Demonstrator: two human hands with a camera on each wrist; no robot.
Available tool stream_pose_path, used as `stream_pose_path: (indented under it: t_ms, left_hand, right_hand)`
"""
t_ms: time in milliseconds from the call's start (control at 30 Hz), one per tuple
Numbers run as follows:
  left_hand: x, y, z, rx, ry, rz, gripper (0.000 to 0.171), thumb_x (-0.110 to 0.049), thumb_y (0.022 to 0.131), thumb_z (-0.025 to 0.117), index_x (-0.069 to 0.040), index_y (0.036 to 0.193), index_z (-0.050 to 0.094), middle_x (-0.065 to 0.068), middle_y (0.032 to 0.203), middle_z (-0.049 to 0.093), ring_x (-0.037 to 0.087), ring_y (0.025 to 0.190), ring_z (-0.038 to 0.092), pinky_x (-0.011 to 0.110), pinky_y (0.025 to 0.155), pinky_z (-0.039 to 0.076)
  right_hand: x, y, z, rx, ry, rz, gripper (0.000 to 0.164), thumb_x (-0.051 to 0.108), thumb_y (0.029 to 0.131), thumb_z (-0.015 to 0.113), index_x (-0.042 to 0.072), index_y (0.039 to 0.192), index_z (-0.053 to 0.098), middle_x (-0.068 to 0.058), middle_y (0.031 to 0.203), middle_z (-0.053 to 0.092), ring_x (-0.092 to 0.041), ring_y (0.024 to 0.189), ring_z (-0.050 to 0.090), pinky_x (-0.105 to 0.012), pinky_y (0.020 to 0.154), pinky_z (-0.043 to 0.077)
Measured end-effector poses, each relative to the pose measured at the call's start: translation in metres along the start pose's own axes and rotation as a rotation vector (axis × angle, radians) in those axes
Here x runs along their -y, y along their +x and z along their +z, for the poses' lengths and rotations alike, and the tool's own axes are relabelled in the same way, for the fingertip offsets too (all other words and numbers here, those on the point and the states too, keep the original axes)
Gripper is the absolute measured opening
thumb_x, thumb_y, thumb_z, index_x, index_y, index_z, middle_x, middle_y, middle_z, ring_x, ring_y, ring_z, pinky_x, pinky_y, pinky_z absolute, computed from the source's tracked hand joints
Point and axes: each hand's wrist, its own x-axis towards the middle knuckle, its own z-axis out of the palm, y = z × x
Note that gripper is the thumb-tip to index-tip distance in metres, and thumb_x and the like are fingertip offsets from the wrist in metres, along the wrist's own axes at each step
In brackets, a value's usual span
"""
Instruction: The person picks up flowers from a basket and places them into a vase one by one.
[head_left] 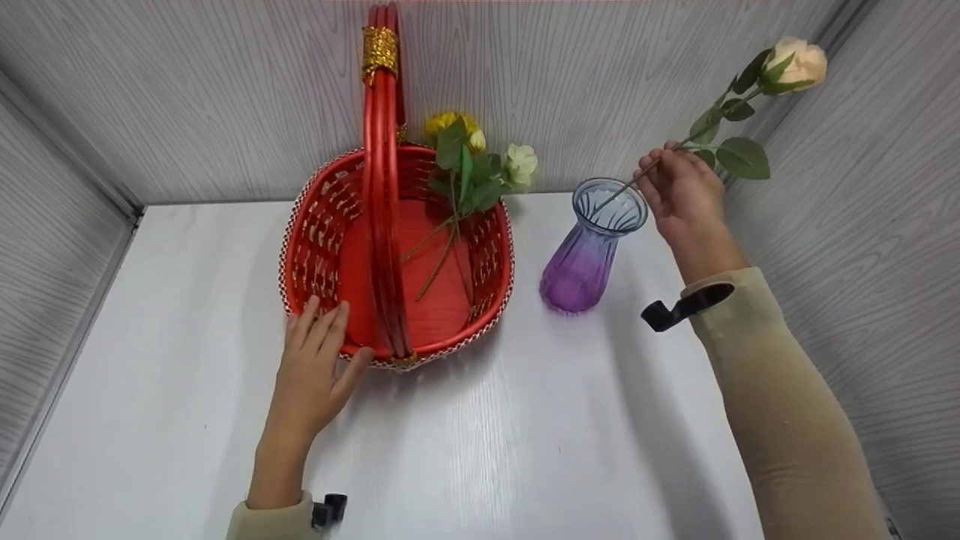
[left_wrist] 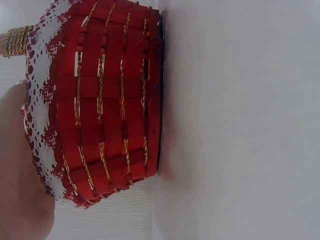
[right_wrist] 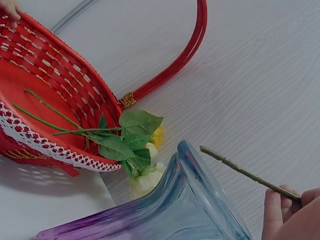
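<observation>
In the head view my right hand (head_left: 686, 191) pinches the green stem of a pale peach rose (head_left: 796, 66), whose bloom points up to the right. The stem's lower end is by the mouth of a glass vase (head_left: 577, 274), blue at the top and purple below. From the right wrist view, the bare stem tip (right_wrist: 235, 166) appears just above the vase rim. My left hand (head_left: 319, 364) rests on the near left rim of a red woven basket (head_left: 356, 262), fingers fairly straight. White lace trims the basket wall (left_wrist: 112, 90) in the left wrist view.
A white flower (head_left: 520, 165) and yellow flowers (head_left: 450, 124) lean over the basket's back right rim, stems inside. The basket's tall red handle (head_left: 382, 187) arches upward, wrapped in gold cord. Grey wood-grain panels (head_left: 600, 82) enclose the white table (head_left: 465, 450) at the back and sides.
</observation>
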Motion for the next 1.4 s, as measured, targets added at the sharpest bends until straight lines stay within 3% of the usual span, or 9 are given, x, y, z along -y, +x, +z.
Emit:
stream_pose_path:
  t_ms: [633,833,1033,1400]
  left_hand:
    - [-0.001,0.001,0.000,0.010,0.012,-0.005,0.070,-0.047,0.096,0.059,-0.006,0.150,0.044,0.015,0.146,0.053,0.031,0.151,0.023,0.051,0.125,0.008]
    - [-0.001,0.001,0.000,0.006,0.007,0.000,0.069,-0.047,0.097,0.059,-0.006,0.151,0.043,0.016,0.146,0.053,0.032,0.151,0.024,0.051,0.125,0.008]
    - [0.000,0.002,0.000,0.008,0.008,0.000,0.070,-0.047,0.097,0.058,-0.006,0.151,0.043,0.015,0.146,0.053,0.031,0.151,0.022,0.051,0.125,0.008]
    - [-0.001,0.000,-0.001,0.011,0.011,0.004,0.070,-0.047,0.096,0.059,-0.007,0.152,0.042,0.015,0.147,0.053,0.032,0.151,0.023,0.051,0.125,0.008]
  right_hand:
    - [-0.008,0.002,-0.005,-0.003,-0.219,-0.157,0.019,-0.004,0.089,0.070,-0.002,0.107,0.066,-0.013,0.096,0.069,-0.023,0.083,0.071,-0.030,0.073,0.060]
    - [-0.006,0.003,-0.001,0.036,-0.306,-0.185,0.023,-0.002,0.087,0.073,-0.001,0.109,0.067,-0.014,0.101,0.067,-0.024,0.086,0.070,-0.031,0.077,0.060]
    - [-0.007,0.005,0.000,0.103,-0.474,-0.230,0.020,0.000,0.089,0.072,-0.002,0.108,0.068,-0.016,0.103,0.065,-0.025,0.087,0.069,-0.040,0.091,0.057]
    - [-0.015,0.002,0.007,0.184,-0.631,-0.239,0.017,0.007,0.093,0.069,-0.002,0.107,0.067,-0.015,0.096,0.066,-0.027,0.087,0.069,-0.038,0.084,0.060]
